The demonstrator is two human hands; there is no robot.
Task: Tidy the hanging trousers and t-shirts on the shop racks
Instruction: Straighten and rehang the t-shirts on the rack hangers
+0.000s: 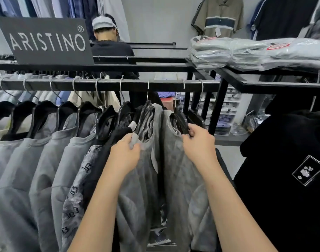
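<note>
**Grey shirts held apart on the black rail**

Grey fabric fills the middle of the view, where two t-shirts hang side by side from the black rail. The left hand is curled at the shoulder of the nearer grey t-shirt, with thumb and fingers pinching the cloth just below the collar, next to a pale tag. The right hand grips the neck of the second grey t-shirt, its fingers bent over the collar edge where the black hanger sits inside. A narrow dark gap runs between the two shirts, and both stay hooked on the rail above the hands.

Just left of the left hand hangs a black top, then a patterned shirt with printed letters. Beyond these a row of plain grey tops on black hangers crowds the rail. At the right, close to the right forearm, a black garment with a white square print hangs from another rail.

Above the rail stands a dark sign reading ARISTINO. Behind it a person in a pale cap and dark top stands turned away. Folded shirts in clear bags are stacked on the shelf at upper right, and a striped polo shirt hangs on the wall.
</note>
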